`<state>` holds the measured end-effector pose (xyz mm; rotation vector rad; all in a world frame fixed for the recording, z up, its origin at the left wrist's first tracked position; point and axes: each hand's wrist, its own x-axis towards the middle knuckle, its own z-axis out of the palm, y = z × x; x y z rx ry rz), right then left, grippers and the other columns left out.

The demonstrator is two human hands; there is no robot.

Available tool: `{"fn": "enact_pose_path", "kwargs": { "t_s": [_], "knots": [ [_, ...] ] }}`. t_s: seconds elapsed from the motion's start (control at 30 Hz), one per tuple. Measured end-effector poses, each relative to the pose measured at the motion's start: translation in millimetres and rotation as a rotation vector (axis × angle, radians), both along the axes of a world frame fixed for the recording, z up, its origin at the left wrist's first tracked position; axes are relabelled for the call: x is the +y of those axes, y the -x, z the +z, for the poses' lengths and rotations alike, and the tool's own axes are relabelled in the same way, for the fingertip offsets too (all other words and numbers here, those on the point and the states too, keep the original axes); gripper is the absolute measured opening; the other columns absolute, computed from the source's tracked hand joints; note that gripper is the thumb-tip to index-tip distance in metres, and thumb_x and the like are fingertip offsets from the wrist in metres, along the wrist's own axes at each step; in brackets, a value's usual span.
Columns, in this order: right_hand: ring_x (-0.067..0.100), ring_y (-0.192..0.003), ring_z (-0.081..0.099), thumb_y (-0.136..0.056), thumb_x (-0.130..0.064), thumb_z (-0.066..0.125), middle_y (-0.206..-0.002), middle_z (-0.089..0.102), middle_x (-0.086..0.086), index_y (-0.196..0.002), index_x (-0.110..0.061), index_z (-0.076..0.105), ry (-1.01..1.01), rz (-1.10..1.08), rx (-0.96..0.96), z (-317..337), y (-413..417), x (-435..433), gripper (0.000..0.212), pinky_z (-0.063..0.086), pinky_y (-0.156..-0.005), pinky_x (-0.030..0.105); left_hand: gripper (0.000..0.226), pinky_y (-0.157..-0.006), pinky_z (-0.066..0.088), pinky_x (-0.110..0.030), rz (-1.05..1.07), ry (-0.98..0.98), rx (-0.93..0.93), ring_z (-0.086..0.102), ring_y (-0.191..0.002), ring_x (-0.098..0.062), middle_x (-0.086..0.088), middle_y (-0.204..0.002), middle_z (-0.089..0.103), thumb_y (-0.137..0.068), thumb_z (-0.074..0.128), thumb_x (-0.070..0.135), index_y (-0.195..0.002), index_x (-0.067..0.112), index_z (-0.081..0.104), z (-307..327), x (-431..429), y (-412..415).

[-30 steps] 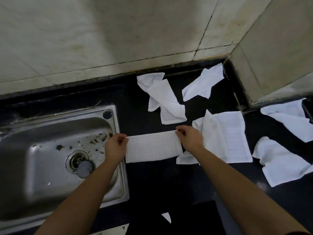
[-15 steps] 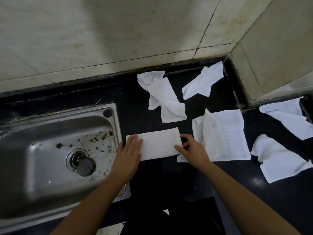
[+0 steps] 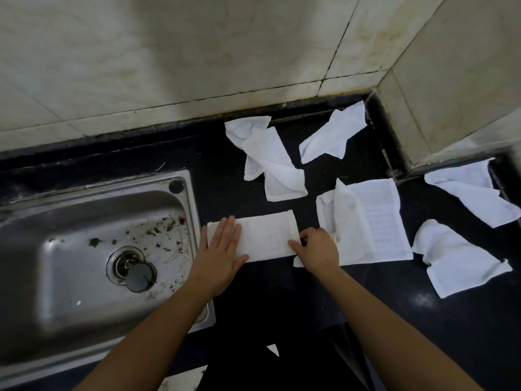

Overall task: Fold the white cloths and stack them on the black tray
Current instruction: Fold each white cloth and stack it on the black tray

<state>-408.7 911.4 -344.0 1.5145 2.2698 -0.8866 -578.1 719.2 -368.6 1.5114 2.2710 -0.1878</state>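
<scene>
Left hand [image 3: 220, 255] flat, right hand [image 3: 318, 246] pinching the folded cloth [image 3: 267, 235] — sink [image 3: 70, 292] left, loose cloths [image 3: 375, 224] right.

Left hand [image 3: 218, 255]: palm down, fingers straight and close together, pressing flat on the left end of the folded cloth [image 3: 267, 235].
Right hand [image 3: 318, 249]: fingers curled, thumb forward, pinching the folded cloth's right end.
Arms: left forearm [image 3: 158, 334] and right forearm [image 3: 394, 328] bare, reaching in from the lower edge, angled toward each other.
</scene>
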Motion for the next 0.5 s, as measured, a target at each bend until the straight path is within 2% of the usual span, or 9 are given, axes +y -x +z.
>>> {"fn": "enact_pose_path", "kwargs": {
  "t_s": [0.1, 0.17, 0.23, 0.33, 0.37, 0.43, 0.5],
  "knots": [
    [0.015, -0.078, 0.060, -0.089, -0.035, 0.066, -0.089, 0.064, 0.001, -0.095, -0.012, 0.065, 0.066, -0.019, 0.000, 2.8, 8.7, 1.2, 0.024, 0.048, -0.066, 0.028, 0.076, -0.121, -0.006, -0.056, -0.079, 0.020, 0.002, -0.018, -0.151, -0.022, -0.008, -0.164, -0.019, -0.098, 0.004, 0.059, -0.155, 0.011, -0.012, 7.6, 26.6, -6.8],
    [0.013, -0.079, 0.058, -0.087, -0.031, 0.068, -0.085, 0.062, -0.003, -0.093, -0.014, 0.064, 0.103, -0.039, 0.012, 5.0, 11.8, 4.7, 0.019, 0.044, -0.066, 0.026, 0.079, -0.121, -0.009, -0.056, -0.090, 0.098, -0.013, -0.025, -0.149, -0.020, -0.006, -0.161, -0.028, -0.099, 0.010, 0.062, -0.152, 0.012, -0.021, 7.4, 35.3, -8.8],
    [0.012, -0.083, 0.058, -0.083, -0.029, 0.072, -0.090, 0.062, -0.005, -0.096, -0.017, 0.063, 0.159, -0.116, 0.060, 4.6, 11.6, 10.3, 0.020, 0.045, -0.069, 0.025, 0.083, -0.121, -0.008, -0.056, -0.080, 0.133, -0.027, -0.026, -0.149, -0.020, -0.005, -0.161, -0.029, -0.099, 0.016, 0.064, -0.153, 0.013, -0.021, 6.1, 37.4, -10.2],
    [0.018, -0.102, 0.061, -0.081, -0.030, 0.079, -0.107, 0.062, -0.002, -0.115, -0.014, 0.064, 0.350, -0.348, 0.187, 2.7, 11.3, 17.4, 0.040, 0.052, -0.087, 0.032, 0.085, -0.121, -0.006, -0.057, -0.068, 0.124, -0.043, -0.025, -0.149, -0.020, -0.004, -0.162, -0.028, -0.099, 0.018, 0.065, -0.154, 0.013, -0.019, 5.6, 36.4, -10.1],
    [0.019, -0.105, 0.060, -0.083, -0.030, 0.079, -0.114, 0.062, 0.000, -0.122, -0.012, 0.064, 0.426, -0.446, 0.243, 4.4, 11.4, 18.2, 0.046, 0.052, -0.089, 0.033, 0.085, -0.121, -0.005, -0.057, -0.069, 0.120, -0.043, -0.024, -0.149, -0.020, -0.004, -0.162, -0.027, -0.099, 0.018, 0.065, -0.155, 0.013, -0.019, 6.6, 36.3, -10.3],
    [0.015, -0.097, 0.061, -0.087, -0.030, 0.076, -0.116, 0.064, 0.003, -0.124, -0.010, 0.066, 0.517, -0.562, 0.323, 11.5, 12.1, 18.7, 0.043, 0.052, -0.078, 0.027, 0.085, -0.121, -0.004, -0.057, -0.067, 0.113, -0.043, -0.024, -0.150, -0.019, -0.003, -0.162, -0.027, -0.098, 0.018, 0.066, -0.155, 0.014, -0.019, 7.5, 37.3, -10.2],
    [0.008, -0.086, 0.059, -0.091, -0.027, 0.072, -0.109, 0.067, 0.000, -0.121, -0.011, 0.069, 0.528, -0.550, 0.363, 16.9, 12.0, 18.9, 0.034, 0.047, -0.065, 0.021, 0.086, -0.121, -0.004, -0.057, -0.064, 0.111, -0.052, -0.023, -0.150, -0.019, -0.003, -0.163, -0.026, -0.097, 0.019, 0.067, -0.155, 0.014, -0.017, 6.9, 37.7, -9.1]
  ]
}}
